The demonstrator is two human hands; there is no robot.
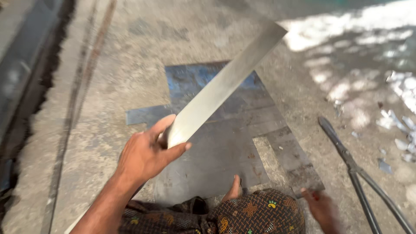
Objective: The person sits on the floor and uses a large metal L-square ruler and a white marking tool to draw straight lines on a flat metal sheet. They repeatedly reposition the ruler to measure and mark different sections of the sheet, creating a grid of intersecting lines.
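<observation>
- The left hand (145,151) is gripping the near end of a long metal strip (221,86), thumb and fingers clamped around it.
- The strip is slanting up and away to the far right, raised above a dark metal sheet (225,143) that is lying flat on the concrete floor (130,60).
- The right hand (323,208) is touching the sheet's near right corner; it is blurred, so I cannot tell how its fingers are set.
- A bare foot (235,188) is resting on the near edge of the sheet, beside a patterned cloth (255,214) that is covering the person's leg.
- Long-handled shears (355,169) are lying on the floor just right of the sheet.
- Pale metal scraps (403,125) are lying scattered at the far right, well apart from the hands.
- A dark rail (21,78) is running along the left edge.
</observation>
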